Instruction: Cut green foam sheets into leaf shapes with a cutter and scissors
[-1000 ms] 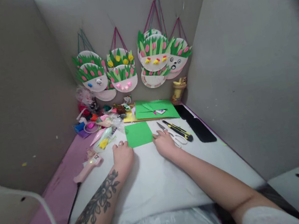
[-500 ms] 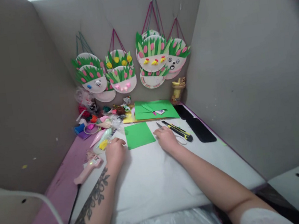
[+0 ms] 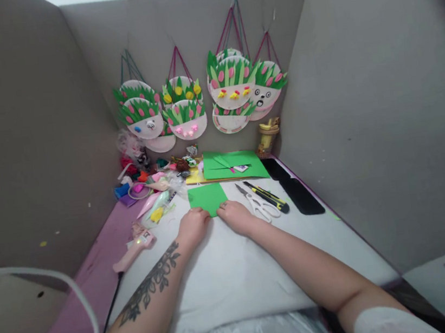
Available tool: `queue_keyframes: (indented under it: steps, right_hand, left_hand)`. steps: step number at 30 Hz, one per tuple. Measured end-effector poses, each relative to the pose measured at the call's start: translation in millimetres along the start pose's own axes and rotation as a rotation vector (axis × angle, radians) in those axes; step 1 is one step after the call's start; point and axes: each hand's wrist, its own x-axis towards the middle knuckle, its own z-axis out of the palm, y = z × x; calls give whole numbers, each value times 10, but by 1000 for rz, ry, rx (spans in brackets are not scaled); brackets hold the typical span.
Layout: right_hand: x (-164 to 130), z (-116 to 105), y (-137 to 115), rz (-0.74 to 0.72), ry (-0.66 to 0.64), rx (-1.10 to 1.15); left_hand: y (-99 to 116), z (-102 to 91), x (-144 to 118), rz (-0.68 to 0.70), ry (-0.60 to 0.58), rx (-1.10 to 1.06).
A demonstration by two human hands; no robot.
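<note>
A green sheet of paper [image 3: 206, 195] lies on the white table covering in front of me. My left hand [image 3: 196, 224] is at its near left corner, with the fingers curled onto the near edge. Close beside it, my right hand [image 3: 234, 217] grips the same edge toward the right. The fingertips of both hands meet the paper and partly cover its near edge. To the right of my right hand lie white-handled scissors [image 3: 259, 208] and a black and yellow utility knife [image 3: 268, 197].
A pink glue gun [image 3: 135, 251] with a black cord lies left. Behind it are clay bags and assorted craft bits [image 3: 155, 183]. More green sheets [image 3: 255, 165] are stacked at the back. Decorated paper-plate baskets [image 3: 187, 122] hang on the grey partition. Black pads [image 3: 302, 195] lie right.
Both hands have moved inward from the paper's sides to its near edge and now sit close together on it. The scissors, earlier mostly covered by my right hand, are in full view.
</note>
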Motion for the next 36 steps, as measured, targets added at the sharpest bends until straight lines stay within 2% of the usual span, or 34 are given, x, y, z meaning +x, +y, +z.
queue_keyframes:
  steps: [8, 14, 22, 27, 36]
  right_hand:
    - [59, 53, -36, 121, 101, 210]
    - [114, 87, 34, 236, 46, 298]
    - [60, 95, 243, 398, -23, 294]
    - [83, 93, 216, 472, -32, 242]
    - [63, 96, 166, 537, 4, 157]
  left_hand:
    - [-12, 91, 76, -21, 39, 42]
    - [-92, 80, 102, -96, -1, 4]
    - [-214, -14, 71, -270, -106, 20]
    - [-227, -57, 42, -357, -149, 38]
    - [-144, -110, 75, -422, -236, 61]
